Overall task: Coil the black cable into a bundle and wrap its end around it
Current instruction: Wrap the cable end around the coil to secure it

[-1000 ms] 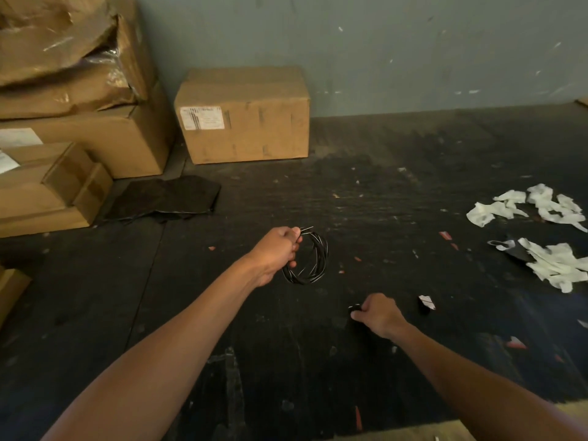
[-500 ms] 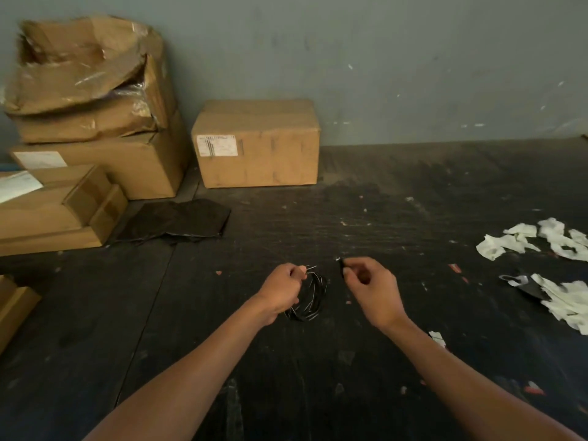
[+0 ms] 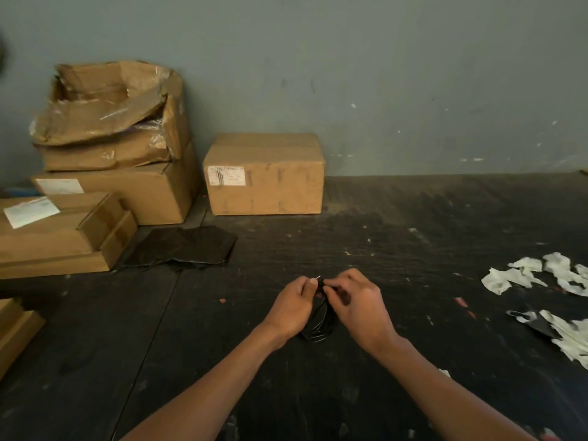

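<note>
Centrally, the left hand and right hand meet above the dark scuffed counter, fingers curled and pinching the top of the coiled black cable bundle, which hangs between them with glossy loops and a thin end protruding upward. Open counter surrounds them. Torn white paper scraps lie well right; a closed brown cardboard box stands at the grey wall, stacked boxes far left.
</note>
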`<state>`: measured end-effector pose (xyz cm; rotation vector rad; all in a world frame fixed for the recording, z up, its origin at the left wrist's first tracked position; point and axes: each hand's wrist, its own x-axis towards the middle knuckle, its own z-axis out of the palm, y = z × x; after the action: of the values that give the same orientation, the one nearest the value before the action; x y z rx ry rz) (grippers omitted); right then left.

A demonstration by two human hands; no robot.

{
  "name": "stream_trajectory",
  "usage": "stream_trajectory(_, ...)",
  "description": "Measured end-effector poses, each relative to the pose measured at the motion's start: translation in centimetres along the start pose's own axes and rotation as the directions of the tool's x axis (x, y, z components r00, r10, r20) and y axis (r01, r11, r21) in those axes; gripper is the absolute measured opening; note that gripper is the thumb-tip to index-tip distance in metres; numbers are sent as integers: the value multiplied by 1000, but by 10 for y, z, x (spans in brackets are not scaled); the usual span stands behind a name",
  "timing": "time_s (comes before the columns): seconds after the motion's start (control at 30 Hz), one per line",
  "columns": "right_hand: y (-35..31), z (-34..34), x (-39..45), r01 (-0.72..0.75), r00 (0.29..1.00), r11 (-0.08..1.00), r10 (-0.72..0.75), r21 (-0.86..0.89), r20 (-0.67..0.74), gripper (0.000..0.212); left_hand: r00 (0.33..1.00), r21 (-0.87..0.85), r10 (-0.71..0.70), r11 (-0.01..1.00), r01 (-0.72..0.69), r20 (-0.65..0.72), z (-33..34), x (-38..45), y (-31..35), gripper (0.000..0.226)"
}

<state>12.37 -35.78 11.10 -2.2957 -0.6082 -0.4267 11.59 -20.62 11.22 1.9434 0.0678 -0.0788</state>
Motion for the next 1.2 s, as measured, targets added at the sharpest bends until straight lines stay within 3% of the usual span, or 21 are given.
stream_trajectory(0.1,1,0,1,-44,999,997,46,68,-23,10,1000,4,27,1000,-27,-11,1,2,2,31)
stream_trajectory(0.2,-2,2,3,-239,959,940,268,245,-93,9,999,-2,50,999,-50,3,1,3,7,25)
stream_trajectory(0.3,-8,0,10,-444,813,729,572,522,-108,6,999,-7,44,999,-44,32,3,4,9,23)
stream_trajectory(0.37,-11,-1,16,-472,757,568,653,675,-20,9,999,-25,39,999,-38,28,4,3,10,24)
stream_trajectory(0.43,-13,-4,18,-477,757,418,642,773,120,25,999,-67,35,997,-35,-6,1,5,11,28)
stream_trajectory(0.53,-10,-9,16,-519,772,379,592,766,231,43,997,-77,29,996,-35,-73,-8,8,9,29)
stream_trajectory(0.6,-9,-12,16,-564,764,374,574,736,294,40,994,-41,52,998,-57,-98,-12,10,6,28)
stream_trajectory(0.77,-21,-11,22,-625,693,174,572,761,439,22,987,23,131,991,-129,-88,-11,12,8,22)
stream_trajectory(0.97,-24,-9,25,-626,695,255,611,737,379,16,976,74,176,983,-167,-130,-12,13,10,21)
stream_trajectory(1.07,-27,-9,25,-591,692,193,621,783,369,4,969,101,202,977,-189,-143,-14,13,10,21)
stream_trajectory(1.13,-27,-12,27,-575,687,160,627,802,368,11,967,112,210,974,-195,-141,-16,13,10,21)
stream_trajectory(1.2,-27,-13,29,-599,699,220,613,770,369,12,967,135,212,972,-193,-139,-19,13,9,21)
